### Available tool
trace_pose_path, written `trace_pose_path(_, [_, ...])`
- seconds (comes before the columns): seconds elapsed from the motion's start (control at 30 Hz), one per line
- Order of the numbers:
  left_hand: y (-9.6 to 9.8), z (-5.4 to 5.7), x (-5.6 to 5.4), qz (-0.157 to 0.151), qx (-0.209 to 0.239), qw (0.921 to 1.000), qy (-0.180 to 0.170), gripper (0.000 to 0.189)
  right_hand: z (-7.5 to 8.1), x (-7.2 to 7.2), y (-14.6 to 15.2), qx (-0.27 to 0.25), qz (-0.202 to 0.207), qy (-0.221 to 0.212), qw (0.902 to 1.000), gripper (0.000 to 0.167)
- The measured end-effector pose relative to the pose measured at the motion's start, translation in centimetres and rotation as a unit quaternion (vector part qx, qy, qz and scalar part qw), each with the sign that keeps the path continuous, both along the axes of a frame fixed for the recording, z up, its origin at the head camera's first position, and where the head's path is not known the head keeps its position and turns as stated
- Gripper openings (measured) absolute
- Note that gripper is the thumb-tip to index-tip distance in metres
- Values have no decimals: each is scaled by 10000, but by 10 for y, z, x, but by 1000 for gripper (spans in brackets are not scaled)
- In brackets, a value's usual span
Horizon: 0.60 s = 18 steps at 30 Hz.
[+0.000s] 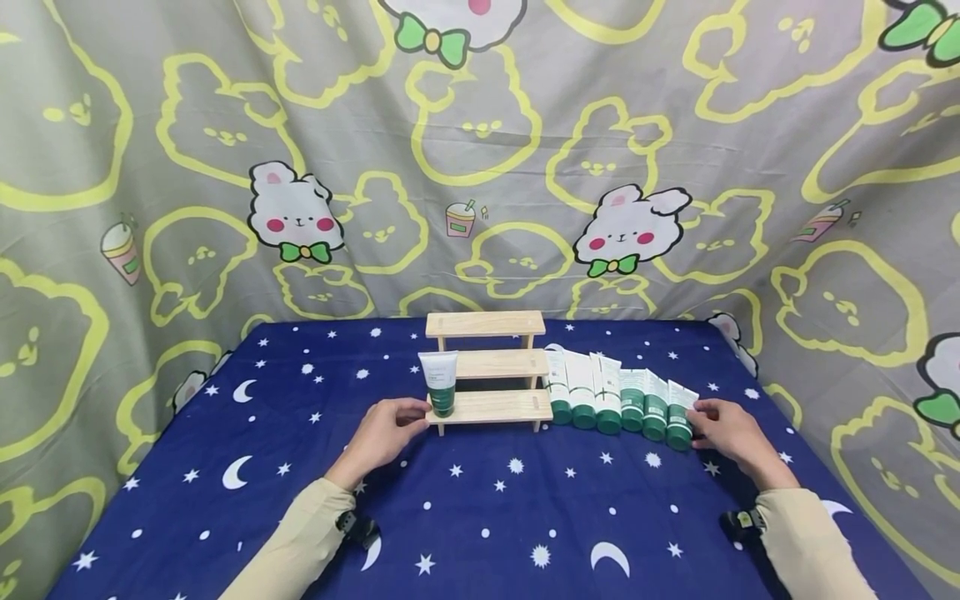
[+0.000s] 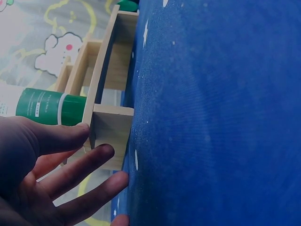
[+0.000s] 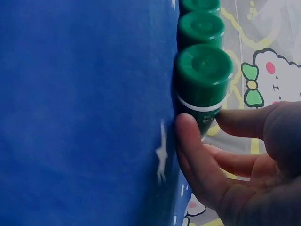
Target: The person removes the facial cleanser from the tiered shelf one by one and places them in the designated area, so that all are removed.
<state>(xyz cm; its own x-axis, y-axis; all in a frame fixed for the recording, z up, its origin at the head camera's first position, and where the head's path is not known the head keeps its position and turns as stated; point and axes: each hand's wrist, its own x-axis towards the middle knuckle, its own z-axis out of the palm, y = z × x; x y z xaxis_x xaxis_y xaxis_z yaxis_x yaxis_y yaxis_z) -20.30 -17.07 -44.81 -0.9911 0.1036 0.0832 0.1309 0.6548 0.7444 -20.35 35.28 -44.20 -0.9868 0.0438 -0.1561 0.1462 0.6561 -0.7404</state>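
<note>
On the left end of the lowest step of a three-tier wooden display stand stands a white and green squeeze tube, cap down. My left hand touches that end of the step with its thumb, its fingers loosely extended beside the wood. To the right of the stand, several white and green tubes lie side by side, their green caps toward me. My right hand pinches the rightmost tube between thumb and fingers near its cap. In the right wrist view, its green cap faces the camera.
A dark blue cloth with white moons and stars covers the table. Behind it hangs a grey curtain with yellow outlines and cartoon rabbits. The stand's middle step and top step rise toward the back.
</note>
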Motion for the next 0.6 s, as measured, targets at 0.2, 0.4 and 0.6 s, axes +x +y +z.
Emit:
trace_pose_path(0.2, [0, 0, 0, -3, 15, 10000, 39, 19, 8, -2, -1, 541, 122, 74, 9984, 52])
trace_pose_path(0.4, [0, -1, 0, 15, 15, 10000, 62, 19, 18, -6, -11, 1090, 288, 220, 9934, 59])
trace_pose_path(0.6, [1, -1, 0, 35, 31, 9999, 105, 18, 23, -13, -25, 981, 441, 426, 9933, 59])
